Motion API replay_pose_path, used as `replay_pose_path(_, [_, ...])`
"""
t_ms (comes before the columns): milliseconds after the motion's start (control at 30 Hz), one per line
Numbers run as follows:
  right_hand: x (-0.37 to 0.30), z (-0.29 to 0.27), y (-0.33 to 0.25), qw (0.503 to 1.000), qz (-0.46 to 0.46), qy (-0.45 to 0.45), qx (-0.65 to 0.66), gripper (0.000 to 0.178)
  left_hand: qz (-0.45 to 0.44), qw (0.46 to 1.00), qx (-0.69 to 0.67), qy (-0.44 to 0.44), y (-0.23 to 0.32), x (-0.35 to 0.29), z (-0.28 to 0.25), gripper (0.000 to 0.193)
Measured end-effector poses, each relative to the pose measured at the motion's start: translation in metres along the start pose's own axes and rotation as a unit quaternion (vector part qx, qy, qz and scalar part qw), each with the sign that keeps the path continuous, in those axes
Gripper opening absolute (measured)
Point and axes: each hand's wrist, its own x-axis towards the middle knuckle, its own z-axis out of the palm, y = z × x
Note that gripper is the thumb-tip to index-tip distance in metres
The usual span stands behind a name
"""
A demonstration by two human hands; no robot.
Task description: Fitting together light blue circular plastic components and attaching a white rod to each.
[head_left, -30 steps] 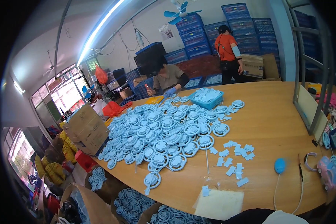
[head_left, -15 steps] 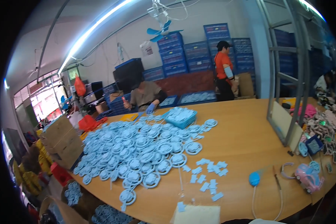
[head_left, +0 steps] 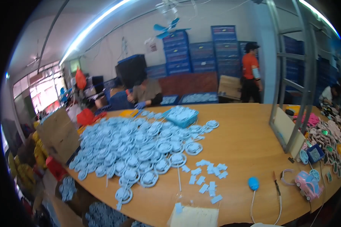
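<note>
Neither of my hands shows; a bit of white (head_left: 267,224), which I cannot make out, touches the lower edge. Across the left half of the wooden table (head_left: 238,140) spreads a heap of light blue round plastic parts (head_left: 136,151). To its right lie several small flat light blue pieces (head_left: 212,187). A cream pad (head_left: 195,218) sits at the near edge, with one blue piece (head_left: 179,207) at its corner. Farther right are a blue egg-shaped thing (head_left: 253,183) on a white cord, a thin dark-tipped tool (head_left: 276,185) and a pink and blue toy car (head_left: 308,186).
A turquoise basket (head_left: 182,121) of blue parts stands behind the heap. Across the table a seated person (head_left: 149,92) wears a blue glove; another in orange (head_left: 250,70) stands behind. A metal frame (head_left: 291,79) rises at right, beside mixed pink parts (head_left: 331,130). Cardboard (head_left: 58,134) stands left.
The view has shifted slightly, so the table things sit a little farther left. The person in orange has moved right, away from the stacked blue crates. My hands are out of view in both frames.
</note>
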Motion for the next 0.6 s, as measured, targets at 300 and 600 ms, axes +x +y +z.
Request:
replay_pose_path(300, [0.014,-0.018,0.005,1.0,0.019,-0.001,0.02,0.025,0.024,0.998,0.006,0.062,-0.024,-0.019,-0.076,0.032])
replay_pose_path(600, [0.017,-0.001,-0.002,0.987,0.122,-0.013,0.105,0.022,0.067,0.995,0.052,0.061,-0.015,-0.033,-0.098,0.046])
